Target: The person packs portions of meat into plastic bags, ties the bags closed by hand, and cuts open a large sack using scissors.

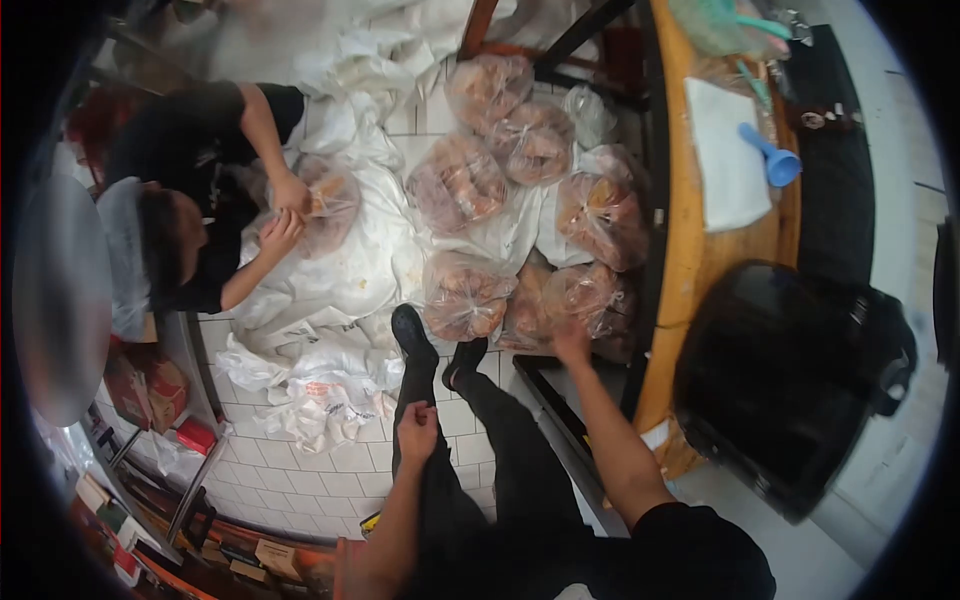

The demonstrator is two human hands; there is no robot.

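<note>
My right hand reaches down to the front edge of a clear plastic bag of brown, lumpy contents. Its fingers are smeared by motion, so I cannot tell whether they grip the bag. Beside it stands another filled bag, and a third bag with a gathered top lies further back. Over my left thigh, my left hand is held with its fingers curled in, and nothing shows in it.
At the left, a co-worker's hands are at the top of a filled bag. White sacks cover part of the tiled floor. A wooden table with a blue scoop and a black box-shaped object stand at my right.
</note>
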